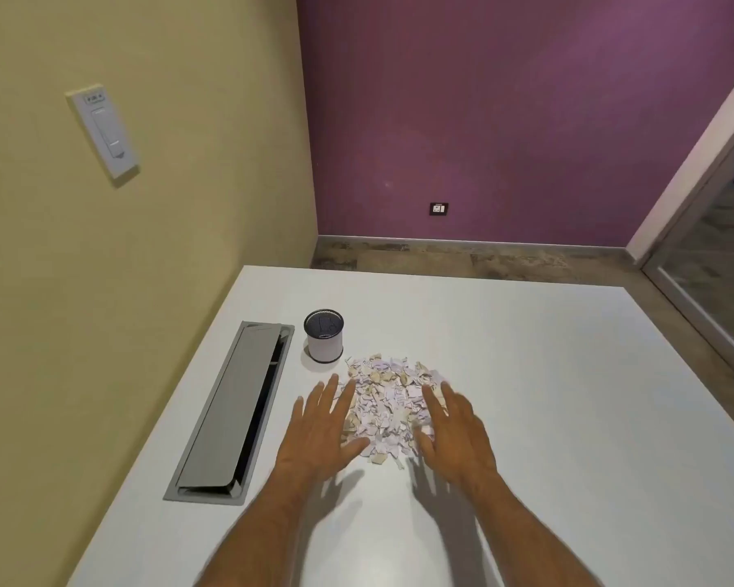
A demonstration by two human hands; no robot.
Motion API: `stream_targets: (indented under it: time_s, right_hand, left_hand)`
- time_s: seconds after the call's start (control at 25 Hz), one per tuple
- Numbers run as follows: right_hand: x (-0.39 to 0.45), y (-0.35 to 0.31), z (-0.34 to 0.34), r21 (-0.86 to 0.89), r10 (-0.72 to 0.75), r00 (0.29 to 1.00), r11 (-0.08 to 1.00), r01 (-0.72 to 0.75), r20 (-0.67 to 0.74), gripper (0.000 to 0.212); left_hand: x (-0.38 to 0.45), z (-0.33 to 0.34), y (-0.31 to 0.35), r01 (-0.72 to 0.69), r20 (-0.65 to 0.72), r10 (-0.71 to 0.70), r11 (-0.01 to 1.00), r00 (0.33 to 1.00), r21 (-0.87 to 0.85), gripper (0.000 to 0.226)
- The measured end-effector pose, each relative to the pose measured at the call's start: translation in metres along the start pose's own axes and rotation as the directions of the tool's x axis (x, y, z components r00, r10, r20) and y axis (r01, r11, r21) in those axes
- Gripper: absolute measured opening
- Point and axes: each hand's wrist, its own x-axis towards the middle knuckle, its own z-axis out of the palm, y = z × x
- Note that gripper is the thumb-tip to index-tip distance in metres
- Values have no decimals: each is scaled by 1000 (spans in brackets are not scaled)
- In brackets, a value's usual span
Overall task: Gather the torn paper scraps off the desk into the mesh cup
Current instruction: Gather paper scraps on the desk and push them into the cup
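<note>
A loose pile of small torn paper scraps (393, 400), white, lilac and tan, lies on the white desk (547, 396). Just beyond its left end stands the mesh cup (324, 341), upright, with a dark rim and pale wall. My left hand (323, 430) hovers flat with fingers spread at the pile's left edge. My right hand (454, 430) is spread the same way at the pile's right edge, covering a few scraps. Neither hand holds anything.
A long grey cable-port flap (229, 413) is set into the desk left of my left hand, its lid partly raised. A beige wall with a switch plate (102, 131) runs along the desk's left side. The desk's far edge gives onto floor and a purple wall.
</note>
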Motion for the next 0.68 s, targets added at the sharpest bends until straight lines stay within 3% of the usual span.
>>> stream_targets:
  time_s: [0.32, 0.68]
  right_hand:
    - [33, -8, 33, 13, -69, 976, 998, 68, 204, 53]
    - [69, -20, 67, -47, -136, 955, 987, 153, 264, 34]
  left_hand:
    - [31, 40, -3, 52, 197, -48, 999, 979, -10, 72]
    - [53, 72, -6, 122, 273, -121, 992, 954, 14, 57]
